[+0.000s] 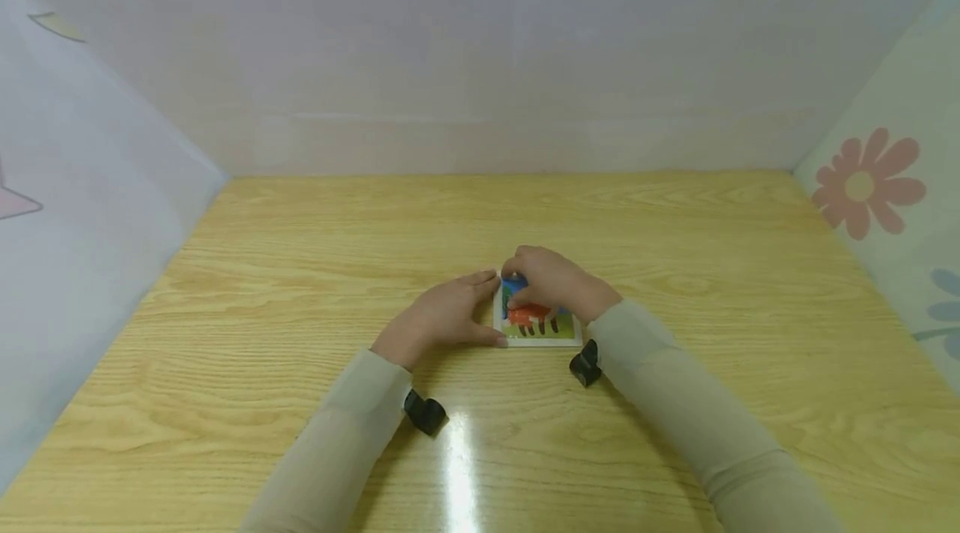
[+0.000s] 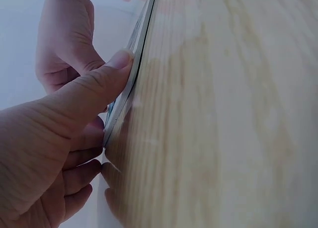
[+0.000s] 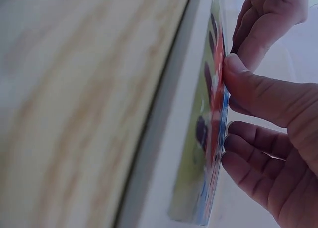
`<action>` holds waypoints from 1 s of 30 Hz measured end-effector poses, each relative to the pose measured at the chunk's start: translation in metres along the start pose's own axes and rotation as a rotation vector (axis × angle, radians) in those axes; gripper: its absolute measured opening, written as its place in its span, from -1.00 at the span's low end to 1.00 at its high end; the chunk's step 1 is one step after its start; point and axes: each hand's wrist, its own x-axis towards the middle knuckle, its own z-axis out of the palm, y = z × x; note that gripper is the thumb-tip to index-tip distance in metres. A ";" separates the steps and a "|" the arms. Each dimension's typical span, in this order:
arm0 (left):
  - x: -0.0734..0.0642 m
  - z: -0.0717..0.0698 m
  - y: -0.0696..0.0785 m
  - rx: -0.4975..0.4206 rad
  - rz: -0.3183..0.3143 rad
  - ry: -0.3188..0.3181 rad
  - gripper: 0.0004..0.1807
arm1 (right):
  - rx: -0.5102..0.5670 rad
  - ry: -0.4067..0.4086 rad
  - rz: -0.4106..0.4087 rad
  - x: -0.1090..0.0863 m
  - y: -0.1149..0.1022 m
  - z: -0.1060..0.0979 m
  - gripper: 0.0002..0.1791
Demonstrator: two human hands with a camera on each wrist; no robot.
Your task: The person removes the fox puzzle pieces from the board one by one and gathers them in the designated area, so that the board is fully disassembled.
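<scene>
A small flat picture board (image 1: pixel 536 342) with a white border lies on the wooden table (image 1: pixel 300 258). Its picture (image 1: pixel 536 324) has a red animal with dark legs on green ground, with blue above. My left hand (image 1: pixel 450 312) holds the board at its left side, thumb at the near left corner and fingers toward the far left corner. My right hand (image 1: pixel 551 276) bends over the upper part of the picture, thumb and fingertips (image 3: pixel 236 64) on its surface. Whether these fingers pinch a loose part of the picture, I cannot tell.
Pale walls enclose the table at the back and sides; a pink flower (image 1: pixel 860 185) is printed on the right one. Both wrists carry small black devices (image 1: pixel 425 414) close over the tabletop. A bright light reflection (image 1: pixel 460 475) lies near the front.
</scene>
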 end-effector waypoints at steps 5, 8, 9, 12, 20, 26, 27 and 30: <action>-0.001 0.000 0.001 -0.006 -0.001 0.003 0.06 | 0.035 0.005 0.013 0.001 -0.002 -0.001 -0.51; -0.001 -0.001 0.001 -0.017 -0.005 0.000 0.06 | 0.039 0.012 0.008 0.001 -0.003 0.000 -0.53; -0.001 -0.001 0.001 -0.023 -0.008 -0.004 0.06 | 0.037 0.016 0.004 0.001 -0.003 0.000 -0.53; -0.001 -0.001 0.002 -0.035 -0.010 -0.005 0.06 | 0.054 0.021 0.019 0.001 -0.005 0.000 -0.54; 0.000 -0.002 0.001 -0.033 0.003 -0.007 0.04 | 0.126 0.026 0.099 0.005 -0.009 -0.002 -0.57; 0.000 -0.003 0.001 -0.044 0.024 -0.001 0.04 | 0.149 0.041 0.124 0.007 -0.010 -0.001 -0.61; 0.000 -0.003 0.002 -0.045 0.026 -0.002 0.04 | 0.149 0.045 0.123 0.007 -0.010 -0.001 -0.61; -0.001 -0.002 0.002 -0.052 0.027 -0.007 0.03 | 0.160 0.056 0.127 0.006 -0.008 0.001 -0.61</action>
